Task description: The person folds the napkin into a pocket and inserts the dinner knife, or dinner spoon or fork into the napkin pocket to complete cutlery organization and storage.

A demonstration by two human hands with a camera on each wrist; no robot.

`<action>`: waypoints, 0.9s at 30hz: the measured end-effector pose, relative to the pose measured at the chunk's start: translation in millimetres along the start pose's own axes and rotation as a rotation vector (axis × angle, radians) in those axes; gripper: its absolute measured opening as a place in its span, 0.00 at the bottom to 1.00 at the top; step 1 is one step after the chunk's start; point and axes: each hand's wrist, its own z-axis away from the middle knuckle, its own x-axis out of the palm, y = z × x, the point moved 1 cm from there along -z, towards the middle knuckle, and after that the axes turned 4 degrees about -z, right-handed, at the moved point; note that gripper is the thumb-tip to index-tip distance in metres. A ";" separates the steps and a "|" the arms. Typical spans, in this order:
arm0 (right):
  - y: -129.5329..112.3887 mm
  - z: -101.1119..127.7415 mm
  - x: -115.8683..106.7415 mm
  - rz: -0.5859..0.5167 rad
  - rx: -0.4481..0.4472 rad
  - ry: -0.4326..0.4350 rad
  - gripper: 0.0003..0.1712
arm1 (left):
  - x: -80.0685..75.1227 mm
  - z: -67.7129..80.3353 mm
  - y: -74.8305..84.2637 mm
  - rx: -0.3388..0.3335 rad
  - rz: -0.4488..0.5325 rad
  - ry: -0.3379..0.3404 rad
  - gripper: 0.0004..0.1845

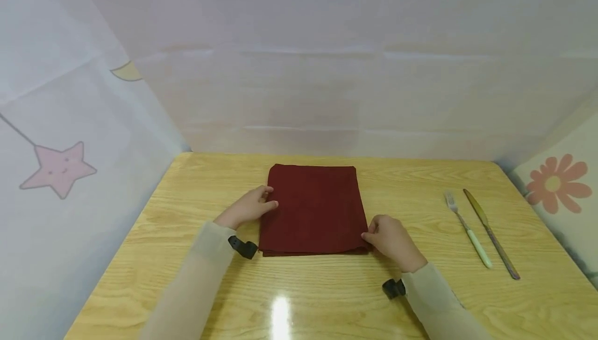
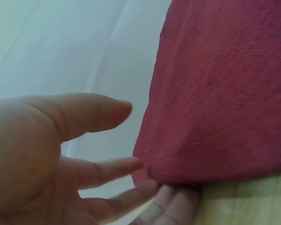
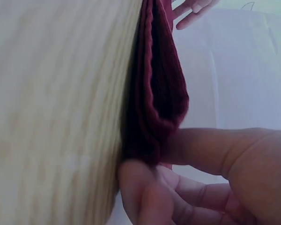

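A dark red cloth napkin point(image 1: 313, 207), folded into a square of several layers, lies flat on the table. Along its left edge is my left hand point(image 1: 247, 206), thumb and fingers spread apart. In the left wrist view some fingertips point(image 2: 178, 204) reach the cloth's edge and are partly hidden by it, while the thumb stays off it. My right hand point(image 1: 394, 241) pinches the near right corner. The right wrist view shows the folded layers point(image 3: 161, 84) stacked edge-on, with the right thumb point(image 3: 201, 147) against one face and fingers on the other side.
To the right lie a fork point(image 1: 469, 231) with a pale green handle and, beside it, a table knife point(image 1: 490, 233). The wooden table point(image 1: 187, 194) meets pale fabric walls point(image 1: 303, 96) at its back and sides. A dark strap mount point(image 1: 244, 246) sits on each wrist.
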 end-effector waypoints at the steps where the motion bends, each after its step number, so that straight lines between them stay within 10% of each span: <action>1: 0.2 -0.8 -0.8 0.016 -0.015 0.014 0.10 | 1.5 -0.3 -1.3 0.001 0.025 0.002 0.33; 10: 6.2 -6.9 -7.0 0.054 -0.118 0.041 0.14 | 8.7 1.9 -2.6 0.057 0.075 0.016 0.30; 20: 1.0 0.5 -12.4 0.369 -0.645 -0.020 0.10 | 13.1 27.2 12.6 0.141 -0.135 0.003 0.22; 27: 5.3 -0.8 -21.6 0.412 -0.651 -0.182 0.11 | 25.1 52.5 22.4 0.176 -0.246 -0.047 0.17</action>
